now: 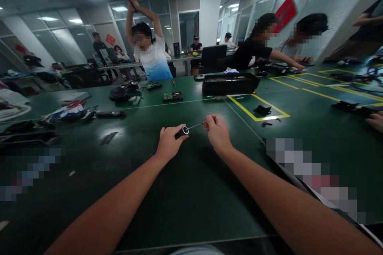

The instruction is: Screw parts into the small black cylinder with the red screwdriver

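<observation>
Near the middle of the head view, my left hand (169, 142) is closed around a small black cylindrical part (183, 131) with a bright ring at its open end. My right hand (218, 132), just to the right, pinches the red handle (204, 122) of a thin metal tool. The tool's shaft (195, 126) runs left to the ringed end of the black part. Whether its tip is inside or only touching cannot be made out. Both hands are above the green table (191, 191).
A long black housing (230, 84) and a circuit board (172, 96) lie beyond my hands. A black bracket (262, 110) sits inside yellow tape at right. Gloves (67, 114) and a black-and-red tool (110, 114) are at left. Several people are around the tables.
</observation>
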A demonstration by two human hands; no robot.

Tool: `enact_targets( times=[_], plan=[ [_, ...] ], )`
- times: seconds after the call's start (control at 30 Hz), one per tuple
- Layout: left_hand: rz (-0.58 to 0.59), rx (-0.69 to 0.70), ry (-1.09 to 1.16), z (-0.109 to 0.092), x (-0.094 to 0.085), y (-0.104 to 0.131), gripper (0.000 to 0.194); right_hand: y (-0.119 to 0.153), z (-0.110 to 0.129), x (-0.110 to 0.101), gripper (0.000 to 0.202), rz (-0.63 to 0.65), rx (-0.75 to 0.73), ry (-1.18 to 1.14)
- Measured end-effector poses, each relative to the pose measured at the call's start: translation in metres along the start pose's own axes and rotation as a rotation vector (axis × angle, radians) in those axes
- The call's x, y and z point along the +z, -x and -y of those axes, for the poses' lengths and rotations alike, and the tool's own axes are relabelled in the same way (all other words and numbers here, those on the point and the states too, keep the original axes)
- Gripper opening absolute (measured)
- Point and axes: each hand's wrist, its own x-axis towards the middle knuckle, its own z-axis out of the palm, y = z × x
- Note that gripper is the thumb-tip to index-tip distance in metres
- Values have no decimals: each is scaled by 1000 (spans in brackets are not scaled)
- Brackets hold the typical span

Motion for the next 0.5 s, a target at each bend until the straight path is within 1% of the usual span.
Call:
enact_targets(
  times=[0.27,0.5],
  plan=[
    [3,-11,19,-1,0,0,45,0,3,1,22,-25,10,-26],
    [-3,-5,14,-1,-1,0,44,1,3,2,21,-9,19,-38]
  ],
)
